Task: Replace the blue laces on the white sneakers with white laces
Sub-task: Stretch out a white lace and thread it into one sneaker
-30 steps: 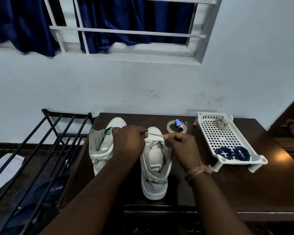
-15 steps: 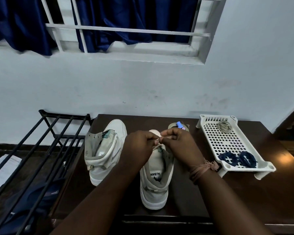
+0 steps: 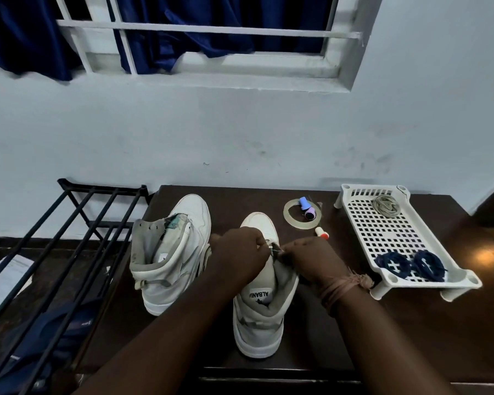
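Left of the laced-up work, one white sneaker [image 3: 171,252] stands untouched. The left hand [image 3: 240,255] and right hand [image 3: 311,260] pinch a white lace [image 3: 272,248] over the second sneaker [image 3: 261,315]. Right of it, blue laces [image 3: 411,265] lie coiled in a white tray [image 3: 394,223].

Table [image 3: 411,323]: dark wood, glossy. Tray [image 3: 365,223]: white perforated plastic. Sneakers [image 3: 183,252]: smooth white leather-like, matt. Rack [image 3: 69,223]: black metal. Curtain [image 3: 26,38]: blue cloth.

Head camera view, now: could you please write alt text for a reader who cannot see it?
Both hands, left hand and right hand, pinch a white lace over the nearer white sneaker on a dark table. Two coiled blue laces lie in a white tray at right.
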